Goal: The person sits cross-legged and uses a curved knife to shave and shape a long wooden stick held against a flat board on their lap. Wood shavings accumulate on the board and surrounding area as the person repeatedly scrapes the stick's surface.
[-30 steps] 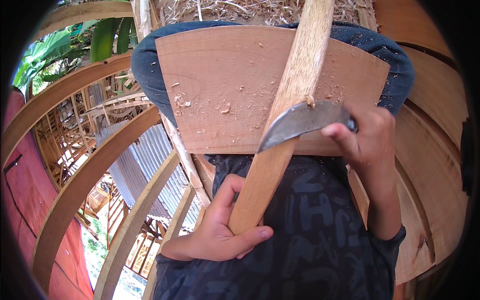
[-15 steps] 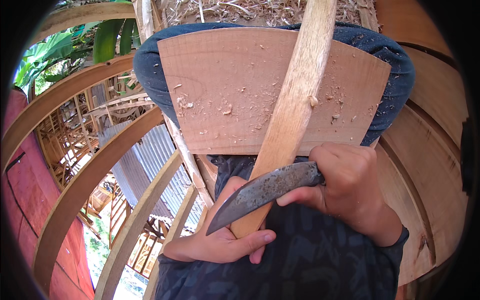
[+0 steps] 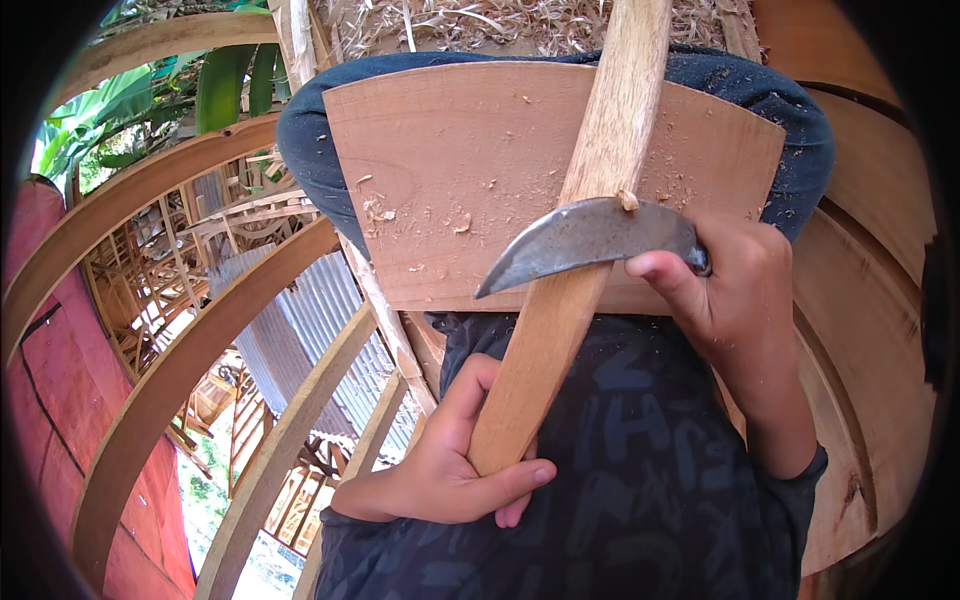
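Note:
My left hand [image 3: 455,460] is wrapped round the near end of a long wooden stick [image 3: 545,365]. The stick slants away to the upper right, across a curved wooden board [image 3: 430,170] on my lap. In my right hand [image 3: 735,285] is a curved knife [image 3: 590,235] with a broad, dark metal blade; its handle is mostly hidden by the fingers. The blade lies across the stick with its tip toward the left. A small curl of wood [image 3: 627,200] stands at the blade's far edge. Beyond it the stick's surface is paler and rougher.
Wood shavings [image 3: 460,222] are scattered on the board, and more shavings [image 3: 480,25] heap up beyond my knees. Curved wooden ribs [image 3: 200,350] rise at the left, with corrugated metal sheet [image 3: 330,320] below them. Wide wooden planks [image 3: 860,300] curve along the right.
My right hand has moved the knife away from me along the stick, from near my left hand up to the wood curl. The left hand keeps its hold on the near end.

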`<control>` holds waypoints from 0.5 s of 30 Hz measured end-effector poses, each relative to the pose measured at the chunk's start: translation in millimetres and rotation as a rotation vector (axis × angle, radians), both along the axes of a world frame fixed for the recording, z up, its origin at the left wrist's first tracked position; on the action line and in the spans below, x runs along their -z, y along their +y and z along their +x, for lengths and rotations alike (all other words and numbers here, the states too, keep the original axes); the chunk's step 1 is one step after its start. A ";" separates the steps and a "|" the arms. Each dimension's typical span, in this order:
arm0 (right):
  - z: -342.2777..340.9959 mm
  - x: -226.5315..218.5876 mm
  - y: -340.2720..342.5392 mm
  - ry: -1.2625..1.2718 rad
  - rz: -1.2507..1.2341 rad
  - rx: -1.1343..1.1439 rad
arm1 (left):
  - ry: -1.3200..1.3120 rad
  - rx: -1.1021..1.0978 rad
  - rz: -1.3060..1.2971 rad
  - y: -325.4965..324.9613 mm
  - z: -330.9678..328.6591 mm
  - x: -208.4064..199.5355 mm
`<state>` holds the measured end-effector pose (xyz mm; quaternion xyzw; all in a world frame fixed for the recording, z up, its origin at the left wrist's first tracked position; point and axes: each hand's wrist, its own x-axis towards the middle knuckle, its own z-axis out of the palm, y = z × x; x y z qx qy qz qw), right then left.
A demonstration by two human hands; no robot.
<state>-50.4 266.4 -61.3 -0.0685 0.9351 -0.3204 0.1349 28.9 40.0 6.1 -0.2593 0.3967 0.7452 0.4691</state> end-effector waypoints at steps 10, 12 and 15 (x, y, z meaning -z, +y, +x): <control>0.8 -9.1 2.4 0.049 -0.035 -0.041 | 0.039 -0.025 0.001 3.3 3.1 -8.3; 10.8 -29.5 -3.1 0.005 -0.100 -0.154 | 0.055 -0.021 -0.002 2.6 5.7 -13.5; 2.9 -20.7 5.9 0.008 0.041 -0.060 | 0.064 -0.010 0.006 4.9 6.5 -18.1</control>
